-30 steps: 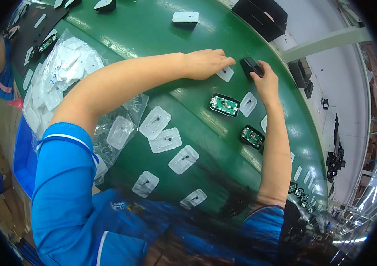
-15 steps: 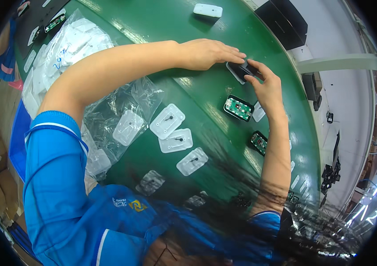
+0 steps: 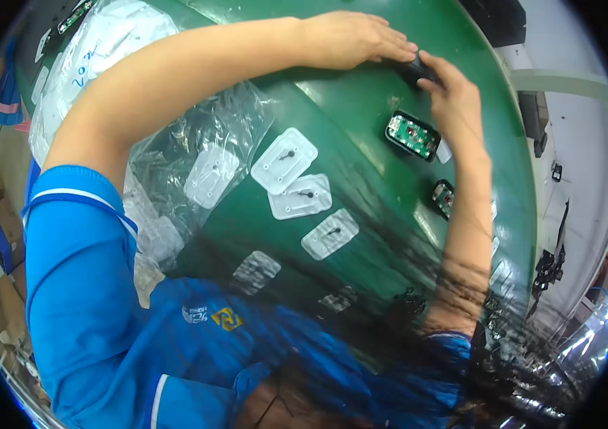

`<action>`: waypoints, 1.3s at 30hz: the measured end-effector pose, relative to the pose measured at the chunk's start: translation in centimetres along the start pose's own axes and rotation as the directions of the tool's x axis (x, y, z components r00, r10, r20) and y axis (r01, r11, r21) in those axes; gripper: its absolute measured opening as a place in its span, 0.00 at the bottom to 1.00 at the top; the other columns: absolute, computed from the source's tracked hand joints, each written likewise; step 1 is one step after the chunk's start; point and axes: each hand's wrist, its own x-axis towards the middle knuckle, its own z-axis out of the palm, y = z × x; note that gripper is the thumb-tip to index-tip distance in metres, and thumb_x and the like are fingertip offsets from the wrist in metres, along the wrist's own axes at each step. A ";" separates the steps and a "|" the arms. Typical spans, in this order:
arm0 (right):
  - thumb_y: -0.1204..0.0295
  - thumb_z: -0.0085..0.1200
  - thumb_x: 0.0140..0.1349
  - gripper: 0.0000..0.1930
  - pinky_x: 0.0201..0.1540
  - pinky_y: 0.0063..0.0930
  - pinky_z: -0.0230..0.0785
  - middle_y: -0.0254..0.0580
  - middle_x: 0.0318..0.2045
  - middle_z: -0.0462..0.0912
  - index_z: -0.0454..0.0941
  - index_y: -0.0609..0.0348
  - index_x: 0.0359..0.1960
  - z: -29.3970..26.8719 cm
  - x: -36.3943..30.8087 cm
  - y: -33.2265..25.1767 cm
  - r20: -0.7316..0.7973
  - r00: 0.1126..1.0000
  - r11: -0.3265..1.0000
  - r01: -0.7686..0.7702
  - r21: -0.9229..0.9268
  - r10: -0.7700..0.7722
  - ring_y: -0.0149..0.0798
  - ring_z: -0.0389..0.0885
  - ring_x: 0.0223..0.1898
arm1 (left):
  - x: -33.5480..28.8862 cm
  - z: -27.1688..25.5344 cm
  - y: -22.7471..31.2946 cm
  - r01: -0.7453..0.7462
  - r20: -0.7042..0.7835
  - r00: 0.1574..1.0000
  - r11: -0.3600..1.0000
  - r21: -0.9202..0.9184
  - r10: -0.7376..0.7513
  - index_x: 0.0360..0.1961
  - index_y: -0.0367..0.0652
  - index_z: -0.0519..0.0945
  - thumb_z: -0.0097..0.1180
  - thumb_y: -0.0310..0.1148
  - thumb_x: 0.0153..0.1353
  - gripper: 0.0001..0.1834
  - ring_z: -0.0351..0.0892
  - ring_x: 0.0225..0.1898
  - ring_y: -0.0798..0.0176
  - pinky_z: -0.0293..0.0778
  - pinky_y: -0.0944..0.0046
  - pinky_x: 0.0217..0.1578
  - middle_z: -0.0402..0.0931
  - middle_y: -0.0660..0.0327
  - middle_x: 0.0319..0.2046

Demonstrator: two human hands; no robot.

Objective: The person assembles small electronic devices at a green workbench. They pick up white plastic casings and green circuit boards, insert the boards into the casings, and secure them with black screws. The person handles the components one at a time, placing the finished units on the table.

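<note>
At the far side of the green table, my right hand (image 3: 458, 100) pinches a small black case (image 3: 420, 68) between thumb and fingers. My left hand (image 3: 361, 41) reaches across from the left, its fingers close together and its tips against the case. The left thumb is hidden, and the two hands cover most of the case. Just nearer lies an open black housing with a green circuit board (image 3: 412, 134) inside. A second such housing (image 3: 443, 198) sits beside my right forearm, which partly hides it.
Several white plastic covers (image 3: 285, 159) lie on the green table (image 3: 368, 186), left of the housings. A clear plastic bag (image 3: 129, 36) full of white parts fills the far left. A black box (image 3: 497, 20) stands beyond the table's right edge. Dark hair strands blur the near area.
The whole view has shifted, so the table things sit higher and farther right. Both hands stay together at the black case; its pale underside piece no longer shows.
</note>
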 end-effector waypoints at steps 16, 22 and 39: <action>0.73 0.57 0.55 0.17 0.47 0.28 0.70 0.45 0.41 0.82 0.77 0.60 0.48 -2.5 4.2 1.2 0.323 0.902 0.876 -0.383 0.292 0.286 0.36 0.80 0.41 | 3.4 1.0 1.3 0.227 -0.038 0.974 0.971 0.077 -0.224 0.46 0.39 0.69 0.59 0.33 0.51 0.22 0.72 0.45 0.50 0.69 0.57 0.46 0.71 0.54 0.43; 0.57 0.64 0.49 0.24 0.52 0.37 0.65 0.46 0.45 0.75 0.76 0.55 0.45 -3.7 -0.5 -2.1 -0.011 0.996 0.996 -0.093 0.011 0.093 0.47 0.73 0.49 | 3.7 -2.0 -1.7 0.531 0.156 0.847 0.826 -0.187 -0.509 0.41 0.35 0.76 0.55 0.40 0.59 0.17 0.79 0.33 0.54 0.74 0.59 0.36 0.79 0.53 0.31; 0.54 0.58 0.56 0.21 0.39 0.25 0.68 0.45 0.31 0.82 0.76 0.61 0.40 -6.2 -5.0 8.4 -0.124 0.753 0.762 -0.630 0.151 0.646 0.30 0.79 0.33 | 7.4 -5.1 4.2 0.645 0.098 0.717 0.710 0.283 -0.690 0.33 0.38 0.74 0.53 0.56 0.57 0.27 0.78 0.37 0.44 0.74 0.50 0.35 0.76 0.48 0.38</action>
